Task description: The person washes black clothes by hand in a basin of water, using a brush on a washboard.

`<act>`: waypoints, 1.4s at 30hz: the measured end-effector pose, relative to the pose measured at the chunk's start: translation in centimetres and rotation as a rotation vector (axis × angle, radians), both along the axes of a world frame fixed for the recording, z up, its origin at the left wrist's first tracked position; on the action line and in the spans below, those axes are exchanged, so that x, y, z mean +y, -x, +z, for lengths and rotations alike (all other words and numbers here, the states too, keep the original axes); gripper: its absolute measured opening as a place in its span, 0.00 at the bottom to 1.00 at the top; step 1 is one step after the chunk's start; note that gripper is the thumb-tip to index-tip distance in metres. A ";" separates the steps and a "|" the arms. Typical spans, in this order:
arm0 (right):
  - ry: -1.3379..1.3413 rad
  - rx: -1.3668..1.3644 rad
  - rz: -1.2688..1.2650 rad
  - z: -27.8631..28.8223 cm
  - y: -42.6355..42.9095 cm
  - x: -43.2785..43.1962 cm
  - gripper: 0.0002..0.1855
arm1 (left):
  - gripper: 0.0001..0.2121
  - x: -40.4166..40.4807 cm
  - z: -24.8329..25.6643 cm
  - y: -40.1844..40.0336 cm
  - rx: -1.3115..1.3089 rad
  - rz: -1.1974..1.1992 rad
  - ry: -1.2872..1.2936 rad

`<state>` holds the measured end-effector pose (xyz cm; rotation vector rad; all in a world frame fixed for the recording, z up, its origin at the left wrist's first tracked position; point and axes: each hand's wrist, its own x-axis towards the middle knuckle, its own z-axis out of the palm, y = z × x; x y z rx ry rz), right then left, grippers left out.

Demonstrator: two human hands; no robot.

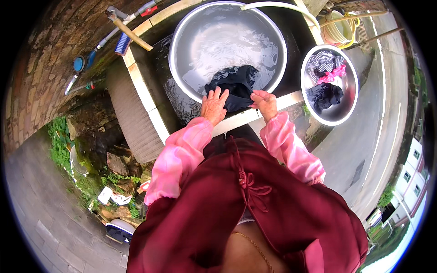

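Observation:
A wet black cloth garment [235, 97] hangs over the near rim of a large metal basin [172, 61] of water, its far part lying in the water. My right hand [266, 103] pinches its right edge between thumb and fingers. On its left side, my left hand [214, 106] grips the cloth with the fingers spread over it; the thumb is partly hidden. Between the two hands the fabric gapes into a dark fold. Pink sleeve covers wrap both forearms.
The basin stands inside a tile-edged trough [141, 87]. A smaller metal basin [304, 76] at right holds striped, pink and dark clothes [324, 97]. A pale hose [283, 5] crosses the big basin's rim. A scrub brush [123, 44] and a wooden handle [135, 36] lie on the left ledge.

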<state>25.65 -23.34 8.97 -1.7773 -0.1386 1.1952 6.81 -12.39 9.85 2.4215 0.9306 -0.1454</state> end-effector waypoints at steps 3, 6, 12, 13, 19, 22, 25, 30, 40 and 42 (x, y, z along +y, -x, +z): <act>0.049 -0.110 0.035 1.0 -0.3 -0.3 0.16 | 0.23 0.2 -1.3 -1.2 0.049 -0.087 0.111; 0.082 -0.239 0.048 1.1 -1.5 -1.8 0.15 | 0.18 -0.4 -0.9 -1.5 -0.015 -0.148 0.119; 0.200 -0.843 0.776 -1.7 -2.2 -0.7 0.21 | 0.11 -2.2 3.4 -1.3 -0.228 -0.279 -0.057; 0.199 -0.840 0.774 -2.1 -2.1 0.3 0.21 | 0.11 -2.2 3.6 -1.4 -0.243 -0.263 -0.019; 0.310 -0.932 1.071 -4.6 -4.4 3.7 0.22 | 0.12 -2.0 6.1 -1.9 -0.404 -0.137 0.087; 0.369 -0.968 0.978 -6.1 -7.2 2.9 0.15 | 0.12 -0.4 7.5 -1.6 -0.424 -0.114 0.039; 0.161 -0.620 0.383 0.3 -9.4 6.5 0.14 | 0.13 4.5 9.6 0.7 -0.527 0.135 -0.024; -0.391 -0.306 0.110 15.9 -11.2 8.3 0.13 | 0.05 11.7 19.1 0.2 -0.841 0.313 0.067; -0.753 -0.482 0.153 32.6 -11.0 9.8 0.11 | 0.14 15.5 33.4 -1.4 -1.195 0.309 -0.507; -0.674 -0.489 0.195 27.9 -11.2 9.8 0.14 | 0.19 15.5 30.4 -0.8 -1.225 0.326 -0.273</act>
